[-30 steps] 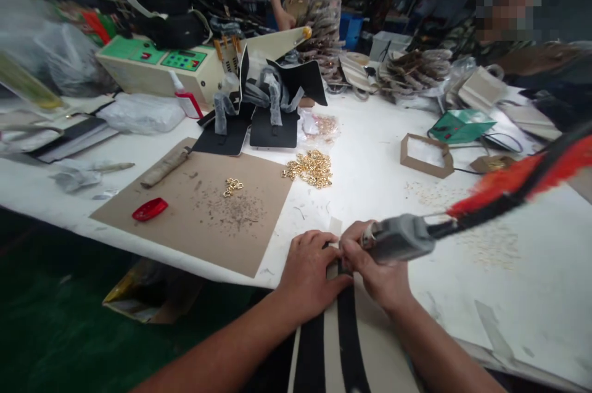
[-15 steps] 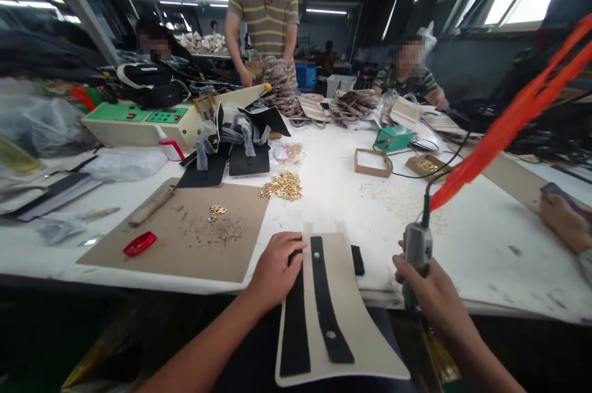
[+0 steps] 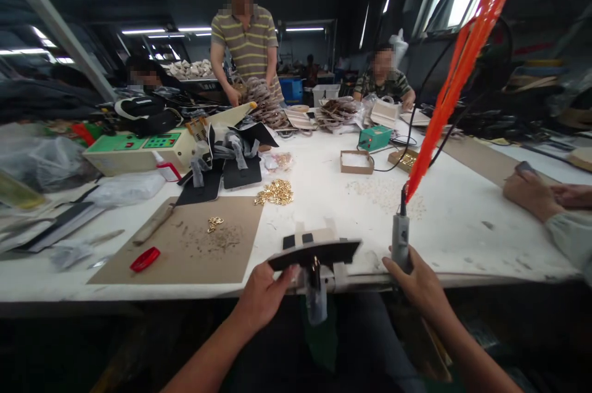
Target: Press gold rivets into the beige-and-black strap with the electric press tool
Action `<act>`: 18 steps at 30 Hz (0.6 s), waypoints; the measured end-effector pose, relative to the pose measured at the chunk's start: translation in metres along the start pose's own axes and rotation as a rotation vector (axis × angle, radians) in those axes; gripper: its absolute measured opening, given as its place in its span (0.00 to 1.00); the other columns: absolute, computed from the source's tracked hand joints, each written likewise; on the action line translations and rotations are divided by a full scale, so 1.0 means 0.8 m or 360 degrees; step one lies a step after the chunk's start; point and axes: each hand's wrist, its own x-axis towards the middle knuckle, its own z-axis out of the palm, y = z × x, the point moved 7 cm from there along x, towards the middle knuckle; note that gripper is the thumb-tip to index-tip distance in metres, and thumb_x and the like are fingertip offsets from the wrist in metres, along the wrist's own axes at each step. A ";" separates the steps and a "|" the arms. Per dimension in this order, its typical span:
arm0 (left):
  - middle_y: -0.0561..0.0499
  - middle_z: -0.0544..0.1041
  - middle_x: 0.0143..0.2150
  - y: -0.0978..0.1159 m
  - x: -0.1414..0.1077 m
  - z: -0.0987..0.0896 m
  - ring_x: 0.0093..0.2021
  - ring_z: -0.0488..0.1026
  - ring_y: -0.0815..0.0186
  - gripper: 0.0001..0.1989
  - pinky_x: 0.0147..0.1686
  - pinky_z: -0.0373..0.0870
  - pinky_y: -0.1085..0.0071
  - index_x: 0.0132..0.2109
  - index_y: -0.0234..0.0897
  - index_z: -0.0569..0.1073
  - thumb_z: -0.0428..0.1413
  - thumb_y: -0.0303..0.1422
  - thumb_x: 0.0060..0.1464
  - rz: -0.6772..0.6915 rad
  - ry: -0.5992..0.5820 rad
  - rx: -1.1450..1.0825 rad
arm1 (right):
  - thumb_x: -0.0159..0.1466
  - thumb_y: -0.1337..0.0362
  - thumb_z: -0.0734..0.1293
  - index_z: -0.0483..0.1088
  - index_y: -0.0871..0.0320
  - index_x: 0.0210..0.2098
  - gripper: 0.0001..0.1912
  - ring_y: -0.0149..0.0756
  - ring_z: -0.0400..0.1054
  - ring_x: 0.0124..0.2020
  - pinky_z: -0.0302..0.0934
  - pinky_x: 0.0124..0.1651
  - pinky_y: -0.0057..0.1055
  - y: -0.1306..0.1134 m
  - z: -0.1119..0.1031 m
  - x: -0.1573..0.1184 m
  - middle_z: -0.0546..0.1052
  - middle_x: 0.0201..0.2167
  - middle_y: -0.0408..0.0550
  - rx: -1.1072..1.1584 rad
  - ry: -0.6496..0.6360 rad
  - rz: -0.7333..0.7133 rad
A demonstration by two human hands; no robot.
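Note:
My left hand point(image 3: 267, 292) grips the left end of a black and beige bag panel point(image 3: 340, 252), thumb below and fingers partly hidden behind it. The panel is tilted up, so its dark side faces me nearly edge-on. A metal clasp wrapped in clear plastic point(image 3: 316, 303) hangs from its middle, below the table's edge. In my right hand point(image 3: 419, 279) is a grey electric screwdriver point(image 3: 400, 237), held upright with fingers wrapped round it. Orange elastic cords point(image 3: 441, 106) and a black cable run up from its top. The screwdriver's lower tip is hidden.
Gold hardware pieces point(image 3: 277, 192) lie in a pile on the white table point(image 3: 319, 195). A brown board point(image 3: 171, 263) holds a red plastic piece point(image 3: 145, 259). Cardboard boxes point(image 3: 356, 163) and a green power unit point(image 3: 374, 138) stand behind. Another person's hands point(image 3: 531, 189) are at right.
The panel has turned from lying beige side up to tilted with its dark side towards me, and my left hand now grips its end. The screwdriver stays in my right hand.

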 end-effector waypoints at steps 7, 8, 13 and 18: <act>0.42 0.81 0.56 0.032 0.059 -0.050 0.56 0.80 0.57 0.34 0.63 0.74 0.60 0.60 0.34 0.75 0.65 0.50 0.52 -0.0178 0.0532 -0.1001 | 0.55 0.38 0.70 0.62 0.60 0.68 0.50 0.56 0.72 0.58 0.68 0.57 0.47 0.014 -0.013 -0.015 0.73 0.62 0.61 0.0458 0.0202 0.0054; 0.42 0.81 0.56 0.037 0.059 -0.055 0.54 0.81 0.58 0.35 0.61 0.75 0.61 0.61 0.34 0.75 0.66 0.48 0.51 -0.0197 0.0529 -0.1105 | 0.56 0.37 0.70 0.61 0.59 0.69 0.49 0.56 0.72 0.58 0.68 0.58 0.47 0.014 -0.019 -0.019 0.71 0.63 0.61 0.0503 0.0268 0.0046; 0.41 0.82 0.55 0.049 0.040 -0.047 0.48 0.83 0.59 0.36 0.54 0.80 0.64 0.63 0.35 0.73 0.69 0.42 0.49 -0.0385 0.0315 -0.1439 | 0.62 0.38 0.66 0.67 0.54 0.63 0.38 0.53 0.71 0.56 0.64 0.61 0.52 -0.029 -0.064 -0.055 0.72 0.62 0.56 0.0343 0.0677 -0.0228; 0.40 0.84 0.47 0.059 0.009 0.006 0.46 0.84 0.58 0.32 0.55 0.81 0.61 0.62 0.34 0.73 0.67 0.39 0.52 -0.0699 0.0062 -0.1654 | 0.65 0.40 0.67 0.64 0.52 0.67 0.37 0.48 0.71 0.57 0.64 0.62 0.48 -0.114 -0.030 -0.074 0.75 0.58 0.55 0.0754 -0.0189 -0.0349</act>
